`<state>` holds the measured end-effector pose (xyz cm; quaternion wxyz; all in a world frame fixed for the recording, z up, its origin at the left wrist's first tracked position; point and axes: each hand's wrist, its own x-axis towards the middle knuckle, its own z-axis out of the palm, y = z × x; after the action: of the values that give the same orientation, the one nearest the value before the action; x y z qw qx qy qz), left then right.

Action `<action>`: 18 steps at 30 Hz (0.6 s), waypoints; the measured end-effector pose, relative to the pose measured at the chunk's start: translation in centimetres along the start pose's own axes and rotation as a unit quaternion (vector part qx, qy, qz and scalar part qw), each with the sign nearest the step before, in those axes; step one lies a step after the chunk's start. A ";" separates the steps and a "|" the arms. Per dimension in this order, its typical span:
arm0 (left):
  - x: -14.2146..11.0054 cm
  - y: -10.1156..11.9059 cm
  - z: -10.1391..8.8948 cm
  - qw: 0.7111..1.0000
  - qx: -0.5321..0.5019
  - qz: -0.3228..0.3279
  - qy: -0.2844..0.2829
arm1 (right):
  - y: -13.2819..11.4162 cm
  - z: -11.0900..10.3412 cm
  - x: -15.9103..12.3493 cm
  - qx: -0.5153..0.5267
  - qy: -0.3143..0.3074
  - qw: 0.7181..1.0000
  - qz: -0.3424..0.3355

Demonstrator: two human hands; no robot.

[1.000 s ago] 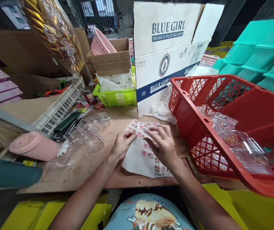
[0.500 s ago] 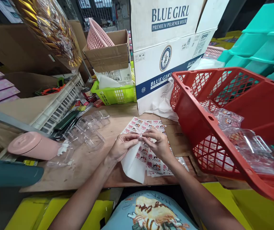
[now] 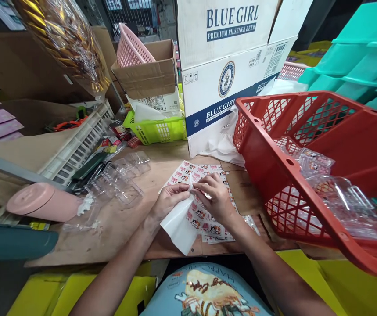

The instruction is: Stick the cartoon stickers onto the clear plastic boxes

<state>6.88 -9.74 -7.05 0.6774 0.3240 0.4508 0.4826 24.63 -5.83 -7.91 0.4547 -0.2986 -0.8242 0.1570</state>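
Note:
A sheet of small pink and red stickers (image 3: 197, 175) lies on the wooden table (image 3: 122, 228) in front of me. My left hand (image 3: 168, 202) is closed, pinching the curled-up white backing paper (image 3: 177, 224) at the sheet's near left corner. My right hand (image 3: 215, 198) pinches at the same spot, fingertips touching the left hand's. What the right fingers hold is too small to name. Several clear plastic clamshell boxes (image 3: 122, 180) lie to the left of my hands.
A red mesh basket (image 3: 274, 175) holding filled clear boxes (image 3: 333, 188) stands at the right. Behind are a Blue Girl beer carton (image 3: 227, 66), a green basket (image 3: 158, 129), a white crate (image 3: 76, 149) and a pink cylinder (image 3: 43, 202). Teal crates (image 3: 356, 57) are stacked far right.
The backing paper has curled up further from the sticker sheet. My hands came together from lying on the sheet into a pinch at its corner.

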 end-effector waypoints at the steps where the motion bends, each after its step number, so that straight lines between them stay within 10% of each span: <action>1: -0.1 0.0 0.1 1.000 0.015 0.014 0.001 | -0.1 0.0 0.0 -0.016 -0.016 1.000 -0.015; 10: 0.5 -0.8 -1.0 0.987 0.134 0.071 0.045 | 0.7 1.6 0.2 0.145 0.082 0.970 0.179; 18: 1.9 -1.6 -1.2 0.898 0.320 0.255 0.161 | 2.4 0.0 1.0 0.085 0.221 0.949 0.209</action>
<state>6.61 -8.43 -9.50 0.3089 0.5450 0.5857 0.5143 25.09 -3.31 -8.49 0.6059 -0.4519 -0.6059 0.2480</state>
